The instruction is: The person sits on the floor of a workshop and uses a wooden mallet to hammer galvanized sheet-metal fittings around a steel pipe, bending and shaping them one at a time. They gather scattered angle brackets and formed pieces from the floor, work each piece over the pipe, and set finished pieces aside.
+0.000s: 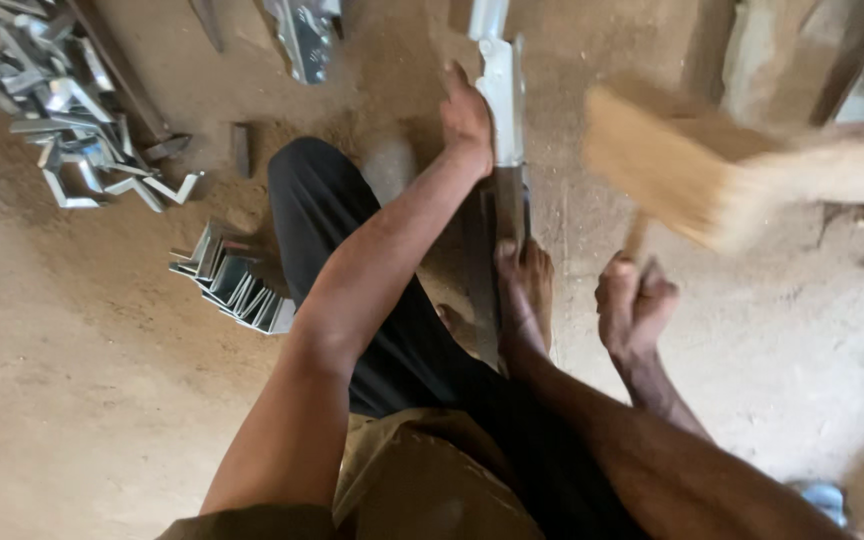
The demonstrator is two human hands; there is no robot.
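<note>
Hands both busy over a sandy floor (72,400). Left hand (467,120) wrapped around a long silvery metal channel (504,95), fingers curled on its left edge, holding it flat against a dark strip (482,270) underneath. Bare foot (527,295) planted on the near end of that same strip, toes right beside the channel. Right hand (632,305) clenched tight round the handle of a wooden mallet (672,175), head raised up and to the right of the channel, heavily blurred, well clear of the metal. Knee in dark trousers (322,210) tucked under the left forearm. Off to the left, neat stack of short metal brackets (232,285) on the floor just beside the knee, and a messier pile of bent metal pieces (52,100) further up in the corner. One more shiny metal piece (302,35) lying at the top edge, near the channel's far end.
</note>
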